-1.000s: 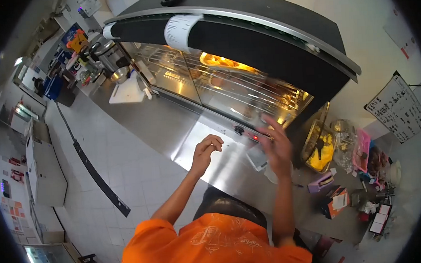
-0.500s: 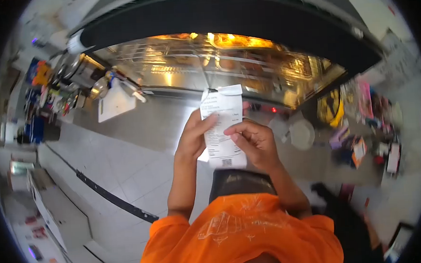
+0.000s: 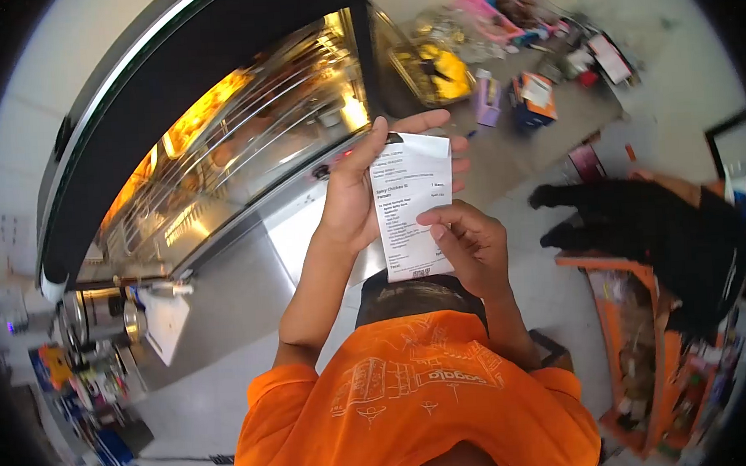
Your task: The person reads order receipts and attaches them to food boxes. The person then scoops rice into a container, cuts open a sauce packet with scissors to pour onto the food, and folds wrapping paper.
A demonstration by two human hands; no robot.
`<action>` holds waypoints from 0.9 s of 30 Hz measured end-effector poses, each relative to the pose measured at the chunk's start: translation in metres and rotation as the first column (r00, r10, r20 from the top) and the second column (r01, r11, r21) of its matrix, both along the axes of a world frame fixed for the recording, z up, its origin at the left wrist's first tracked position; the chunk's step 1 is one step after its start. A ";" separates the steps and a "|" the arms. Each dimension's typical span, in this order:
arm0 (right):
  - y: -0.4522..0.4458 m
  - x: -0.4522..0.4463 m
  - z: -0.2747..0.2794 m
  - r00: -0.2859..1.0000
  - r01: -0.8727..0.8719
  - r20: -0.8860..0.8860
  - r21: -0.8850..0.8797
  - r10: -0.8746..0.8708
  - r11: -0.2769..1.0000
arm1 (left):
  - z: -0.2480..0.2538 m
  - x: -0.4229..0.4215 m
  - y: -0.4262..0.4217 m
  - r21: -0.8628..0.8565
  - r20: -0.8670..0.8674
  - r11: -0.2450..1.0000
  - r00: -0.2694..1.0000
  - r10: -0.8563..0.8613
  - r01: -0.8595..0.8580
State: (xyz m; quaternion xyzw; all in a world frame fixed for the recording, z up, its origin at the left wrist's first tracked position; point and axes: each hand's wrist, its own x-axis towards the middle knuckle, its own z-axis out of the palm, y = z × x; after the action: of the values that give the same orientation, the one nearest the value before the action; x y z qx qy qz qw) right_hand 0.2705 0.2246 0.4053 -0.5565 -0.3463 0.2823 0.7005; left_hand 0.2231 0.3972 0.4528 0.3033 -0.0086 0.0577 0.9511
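A long white printed receipt [image 3: 414, 180] is held upright in front of my chest. My left hand [image 3: 356, 192] supports it from behind and along its left side, fingers stretched out past the top and right edges. A dark clip-like piece sits at its upper left corner, partly covered. My right hand [image 3: 473, 246] is at the receipt's lower right, thumb and index finger close together against the paper and the other fingers curled. The print includes a line reading "Spicy Chicken". The lower end reaches the dark cap or apron area at my waist.
A lit glass display case [image 3: 241, 139] with wire racks and food stands ahead left. On the counter are a white cutting board [image 3: 167, 324], a tray with yellow items [image 3: 441, 73] and a purple box [image 3: 488, 100]. At right, a person in black [image 3: 677, 234] reaches over an orange shelf [image 3: 618, 330].
My view and body have turned to the right, so the display case now lies to the left. The receipt stays in my hands, and my left fingers have spread out behind it.
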 end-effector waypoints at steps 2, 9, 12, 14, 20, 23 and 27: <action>-0.040 0.000 0.000 0.995 0.098 0.026 0.033 -0.099 0.995 | 0.006 0.017 -0.039 0.070 -0.019 0.996 0.998 -0.063 0.064; -0.197 0.008 0.009 0.854 0.473 0.215 0.063 -0.475 0.879 | 0.005 0.076 -0.199 0.098 0.013 0.908 0.912 -0.410 0.407; -0.281 0.006 0.024 0.701 0.648 0.337 0.069 -0.629 0.758 | -0.001 0.090 -0.291 0.130 0.021 0.851 0.856 -0.516 0.510; -0.333 0.005 0.034 0.591 0.775 0.367 -0.011 -0.718 0.632 | -0.001 0.095 -0.348 0.121 0.014 0.780 0.785 -0.619 0.614; -0.463 0.001 0.022 0.393 0.909 0.250 0.036 -0.885 0.414 | -0.008 0.108 -0.493 0.003 -0.009 0.633 0.633 -0.774 0.774; -0.513 -0.005 0.012 0.200 0.968 0.214 0.105 -0.956 0.226 | -0.026 0.104 -0.538 0.103 -0.141 0.588 0.597 -0.789 0.802; -0.580 -0.012 -0.010 -0.011 0.994 0.200 0.112 -0.980 0.011 | -0.059 0.096 -0.596 0.502 -0.212 0.427 0.585 -0.783 0.752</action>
State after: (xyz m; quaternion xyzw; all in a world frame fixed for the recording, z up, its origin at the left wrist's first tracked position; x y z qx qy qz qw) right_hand 0.2584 -0.3556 0.3949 -0.6873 0.0787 -0.3448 0.6345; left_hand 0.3188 -0.1989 0.3936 0.5197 -0.1870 -0.3779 0.7431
